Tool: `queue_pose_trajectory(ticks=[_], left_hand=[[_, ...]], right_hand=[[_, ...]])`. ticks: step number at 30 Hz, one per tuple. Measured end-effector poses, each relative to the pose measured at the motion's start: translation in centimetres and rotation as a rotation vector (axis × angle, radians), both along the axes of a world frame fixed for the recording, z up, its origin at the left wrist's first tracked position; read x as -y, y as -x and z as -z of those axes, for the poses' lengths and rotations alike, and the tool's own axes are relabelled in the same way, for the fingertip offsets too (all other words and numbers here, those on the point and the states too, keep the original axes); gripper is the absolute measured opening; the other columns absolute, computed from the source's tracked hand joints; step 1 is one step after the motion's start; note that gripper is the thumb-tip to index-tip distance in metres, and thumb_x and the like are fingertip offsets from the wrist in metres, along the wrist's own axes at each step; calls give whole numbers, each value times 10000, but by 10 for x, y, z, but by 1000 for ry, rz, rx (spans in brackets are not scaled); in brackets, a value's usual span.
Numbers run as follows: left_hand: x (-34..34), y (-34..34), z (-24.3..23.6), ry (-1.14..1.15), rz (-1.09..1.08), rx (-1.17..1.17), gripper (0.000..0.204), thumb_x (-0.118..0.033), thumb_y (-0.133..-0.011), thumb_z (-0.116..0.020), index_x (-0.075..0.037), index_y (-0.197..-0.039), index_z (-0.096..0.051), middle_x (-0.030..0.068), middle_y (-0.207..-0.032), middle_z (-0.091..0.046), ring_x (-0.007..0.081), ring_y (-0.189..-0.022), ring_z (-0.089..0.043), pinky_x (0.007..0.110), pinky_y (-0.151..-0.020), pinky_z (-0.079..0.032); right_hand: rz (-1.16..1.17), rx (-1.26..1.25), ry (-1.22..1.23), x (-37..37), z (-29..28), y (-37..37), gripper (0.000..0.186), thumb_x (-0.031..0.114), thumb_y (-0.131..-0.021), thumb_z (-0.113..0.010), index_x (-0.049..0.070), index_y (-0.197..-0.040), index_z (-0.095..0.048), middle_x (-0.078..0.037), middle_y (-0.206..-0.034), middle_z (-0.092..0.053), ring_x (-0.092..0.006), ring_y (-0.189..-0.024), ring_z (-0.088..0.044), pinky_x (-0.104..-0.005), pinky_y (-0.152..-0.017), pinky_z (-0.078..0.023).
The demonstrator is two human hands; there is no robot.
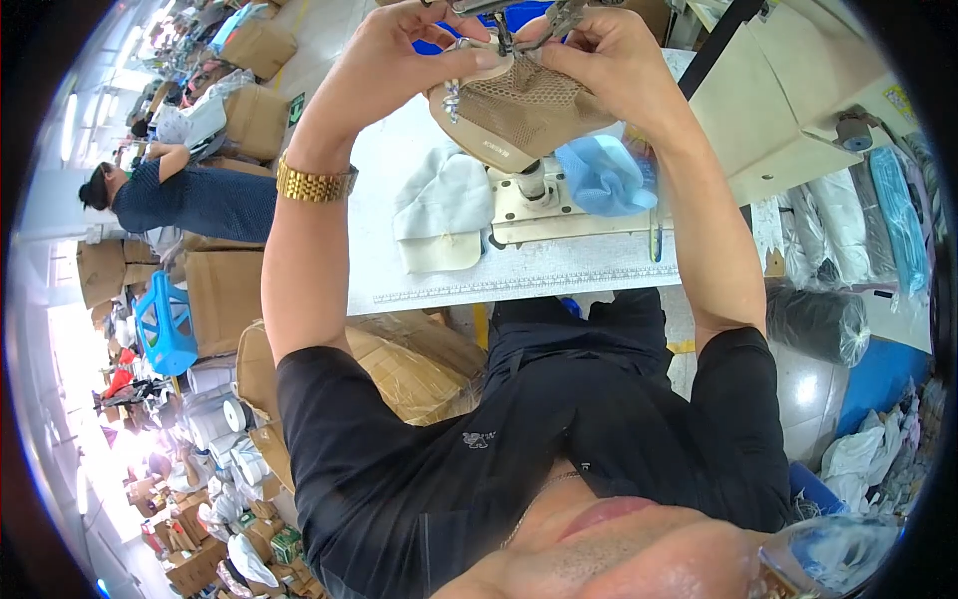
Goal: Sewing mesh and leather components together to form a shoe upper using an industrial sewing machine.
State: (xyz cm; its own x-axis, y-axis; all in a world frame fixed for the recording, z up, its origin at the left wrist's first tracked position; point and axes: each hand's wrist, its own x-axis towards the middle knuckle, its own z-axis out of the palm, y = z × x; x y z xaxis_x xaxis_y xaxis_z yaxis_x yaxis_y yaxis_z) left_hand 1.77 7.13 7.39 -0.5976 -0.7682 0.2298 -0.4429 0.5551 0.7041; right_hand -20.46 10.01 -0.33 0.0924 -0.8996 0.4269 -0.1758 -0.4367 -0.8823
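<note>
Head view shows both our hands raised over the far edge of the table [559, 268], working at a tan mesh cap [544, 105]. Our left hand [414, 55] pinches the cap's left side, its thumb pressed flat against the fabric; our right hand [609, 60] grips the right side between thumb and fingers. Between them a metal presser foot [504, 42] meets the cap's upper edge, though the crowded top rim makes it hard for us to say exactly where it touches. The cap's brim points back toward our near edge, over a metal post [534, 182] on a cream machine bed [544, 228]. Left of that bed, toward the table's near left corner, we see a pale grey cap [444, 195]; on the right, near the right edge, lies a light blue cap [604, 175]. A ruler strip [519, 287] runs along the near edge. We wear a gold watch [314, 183] on our left wrist.
</note>
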Motion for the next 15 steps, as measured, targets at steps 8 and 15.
queue_pose_trajectory(ticks=[8, 15], left_hand=[[19, -21, 45, -109, -57, -100, 190, -131, -916, -760, -29, -1055, -680, 11, -990, -686, 68, -906, -626, 220, -775, -510], [15, -15, 63, -53, 16, -328, 237, -90, -901, -773, -14, -1097, -664, 28, -1000, -697, 69, -892, -637, 221, -780, -532]], right_hand=[[31, -88, -97, 3, -15, 6, 141, 119, -849, -734, 15, -942, -752, -15, -733, -690, -71, -650, -602, -261, -579, -480], [96, 145, -158, -5, 2, 13, 205, 120, -881, -733, -5, -1040, -702, -17, -863, -677, -105, -743, -625, -270, -640, -493]])
